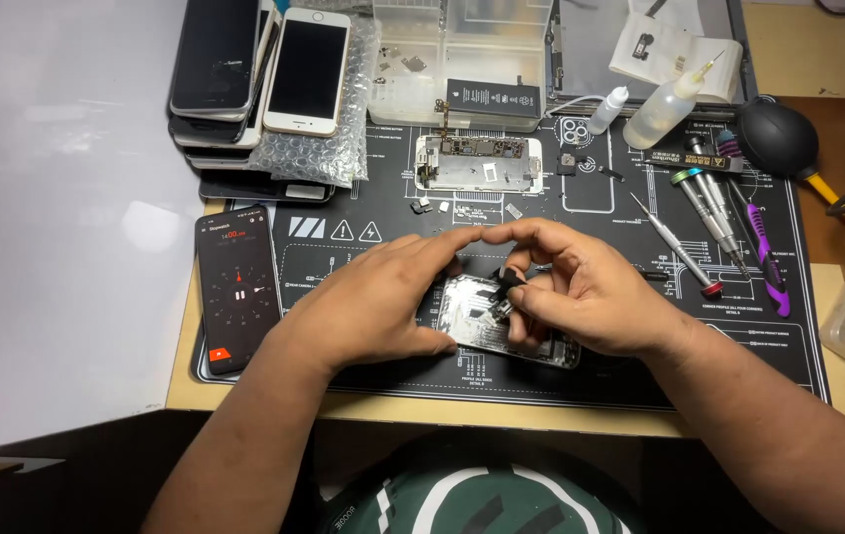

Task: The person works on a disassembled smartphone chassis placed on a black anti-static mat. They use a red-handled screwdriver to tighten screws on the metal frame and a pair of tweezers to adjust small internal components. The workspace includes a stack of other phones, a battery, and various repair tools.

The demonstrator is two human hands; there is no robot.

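Observation:
My left hand [383, 297] rests on the black repair mat [640, 336] and steadies the left edge of a phone display panel [477, 321] lying face down, its metal back plate showing. My right hand [581, 287] is over the panel's right side, its thumb and fingers pinched on a small black part [510, 280] with a flex cable at the panel's top. Both index fingers meet above the panel. An opened phone body [479, 163] with its board exposed lies farther back on the mat.
A phone with a timer screen [236, 287] lies at the mat's left. Stacked phones [244, 79] sit on bubble wrap at the back left. Screwdrivers [714, 213], a black air blower [779, 138], two squeeze bottles [665, 104], a battery [494, 99] and clear parts trays are at the back right.

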